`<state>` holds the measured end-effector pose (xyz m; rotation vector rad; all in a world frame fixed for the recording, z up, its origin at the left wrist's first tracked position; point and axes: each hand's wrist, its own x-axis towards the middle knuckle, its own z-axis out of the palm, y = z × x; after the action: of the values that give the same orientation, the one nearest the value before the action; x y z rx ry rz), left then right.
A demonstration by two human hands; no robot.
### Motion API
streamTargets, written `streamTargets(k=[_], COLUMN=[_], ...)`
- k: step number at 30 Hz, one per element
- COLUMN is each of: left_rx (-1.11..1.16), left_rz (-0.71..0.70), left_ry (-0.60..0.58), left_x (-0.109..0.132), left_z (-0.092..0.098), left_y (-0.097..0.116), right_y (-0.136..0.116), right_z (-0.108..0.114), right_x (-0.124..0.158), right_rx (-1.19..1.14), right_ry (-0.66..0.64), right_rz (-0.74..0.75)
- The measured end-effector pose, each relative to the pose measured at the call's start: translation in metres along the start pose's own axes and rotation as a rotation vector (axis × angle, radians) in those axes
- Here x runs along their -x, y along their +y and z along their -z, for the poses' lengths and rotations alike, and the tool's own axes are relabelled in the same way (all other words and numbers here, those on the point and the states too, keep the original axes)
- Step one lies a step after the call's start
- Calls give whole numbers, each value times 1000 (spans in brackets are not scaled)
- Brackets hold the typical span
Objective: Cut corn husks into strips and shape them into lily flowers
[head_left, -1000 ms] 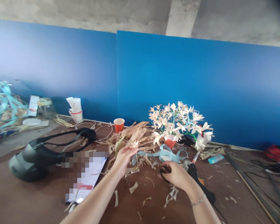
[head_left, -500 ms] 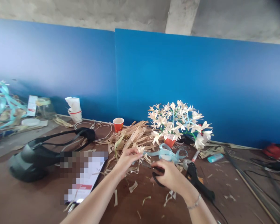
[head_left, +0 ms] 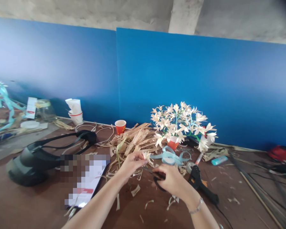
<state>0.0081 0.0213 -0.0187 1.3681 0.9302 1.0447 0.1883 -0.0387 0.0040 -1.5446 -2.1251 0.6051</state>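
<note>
Flower in left hand, scissors in right, over a littered table

The left hand (head_left: 133,163) has its grip closed on a small pale flower (head_left: 147,156), pinched between thumb and fingers and raised above the table (head_left: 126,213). The right hand (head_left: 173,181) has its grip closed around the dark handles of the scissors (head_left: 157,184); the blades point left, below and near the flower. Whether the blades are apart or together cannot be told.

Just beyond the hands, a loose coil of blue ribbon (head_left: 168,159) lies close to the flower. Behind it, a bouquet (head_left: 181,127) of similar pale blooms on green and blue stems stands in a red cup (head_left: 173,145). To its left is a heap of dry husks (head_left: 138,138), with a second red cup (head_left: 120,128) at the far left edge of the heap.

To the right of the right hand lie a black glue gun (head_left: 202,187) and a turquoise tube (head_left: 219,160). To the left of the left arm lie a screen device (head_left: 90,181), partly pixelated, and a dark headset (head_left: 30,162). Pale scraps (head_left: 135,190) are scattered between the forearms.
</note>
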Motion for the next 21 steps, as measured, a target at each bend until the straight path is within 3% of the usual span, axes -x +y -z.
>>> streamTargets(k=[11,15,18,21], left_rx=[54,111,138,114], left_rz=[50,55,63,88], left_ry=[5,118,224,255], left_x=[2,0,-1,-2], left_z=[-2,3,6,7], left_y=[1,0,-1,0], right_y=[1,8,23,41], right_z=[1,7,17,23], right_x=[1,2,6,10], right_rx=[-70,-43,12,87], right_ry=[-94,-92,-128,-146], right_rz=[-22,-60,-110,-168])
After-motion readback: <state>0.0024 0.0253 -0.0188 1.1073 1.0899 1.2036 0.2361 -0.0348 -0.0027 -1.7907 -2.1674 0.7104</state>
